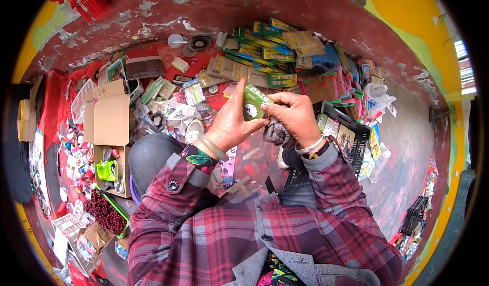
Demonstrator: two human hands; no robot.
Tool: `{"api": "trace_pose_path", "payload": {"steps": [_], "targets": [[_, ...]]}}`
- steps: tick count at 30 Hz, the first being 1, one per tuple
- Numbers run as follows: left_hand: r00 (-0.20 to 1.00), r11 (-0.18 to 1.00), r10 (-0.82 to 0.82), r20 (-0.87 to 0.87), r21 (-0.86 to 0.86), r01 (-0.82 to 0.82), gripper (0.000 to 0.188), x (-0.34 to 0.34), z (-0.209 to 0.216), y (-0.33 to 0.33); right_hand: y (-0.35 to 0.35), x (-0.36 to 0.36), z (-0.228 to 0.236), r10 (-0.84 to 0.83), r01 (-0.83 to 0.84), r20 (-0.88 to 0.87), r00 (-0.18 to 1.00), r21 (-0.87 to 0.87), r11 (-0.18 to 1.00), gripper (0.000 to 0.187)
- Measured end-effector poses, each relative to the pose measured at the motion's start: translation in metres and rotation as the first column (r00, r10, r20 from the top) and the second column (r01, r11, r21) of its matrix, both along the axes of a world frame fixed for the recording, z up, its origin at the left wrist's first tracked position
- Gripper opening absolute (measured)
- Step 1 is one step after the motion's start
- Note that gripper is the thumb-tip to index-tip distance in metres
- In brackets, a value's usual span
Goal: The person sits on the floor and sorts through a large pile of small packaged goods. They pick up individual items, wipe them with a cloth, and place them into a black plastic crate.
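A small green box (253, 103) with a round dark patch and a white figure on its front is held up at mid-chest height. My left hand (229, 117) grips its left side, the thumb below and the fingers reaching up along the edge. My right hand (296, 117) is closed around a bunched greyish-purple cloth (276, 132), which hangs under the fingers. The right thumb and forefinger also touch the box's right edge. Part of the cloth is hidden inside the right palm.
Flat packs in green and yellow (279, 53) are heaped by the wall ahead. A black plastic crate (362, 133) stands to the right of my knee. At left are an open cardboard box (107, 115), a white basket (84, 100) and dark red beads (104, 212) in a green tray.
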State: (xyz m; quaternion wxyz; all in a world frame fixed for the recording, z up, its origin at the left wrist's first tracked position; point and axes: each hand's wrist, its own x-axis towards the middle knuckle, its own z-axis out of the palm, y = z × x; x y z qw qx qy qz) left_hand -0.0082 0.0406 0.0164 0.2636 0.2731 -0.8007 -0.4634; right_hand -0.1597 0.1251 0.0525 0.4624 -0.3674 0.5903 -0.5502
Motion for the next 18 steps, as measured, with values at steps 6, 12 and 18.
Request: {"api": "trace_pose_path", "payload": {"steps": [6,12,18], "targets": [[0.992,0.995,0.027,0.122,0.093,-0.038,0.093,-0.001,0.003,0.0,-0.002,0.0,0.0,0.068,-0.068,-0.01,0.998,0.001,0.998,0.021],[0.992,0.998,0.032,-0.122,0.057,-0.025,0.076,0.001,0.003,0.0,-0.003,-0.023,0.005,0.228,-0.228,0.025,0.973,0.007,0.974,0.048],[0.986,0.994,-0.101,-0.131,-0.046,0.096,0.07,0.006,0.007,0.001,-0.002,-0.026,0.02,0.387,-0.391,-0.215,0.897,0.026,0.92,0.07]]}}
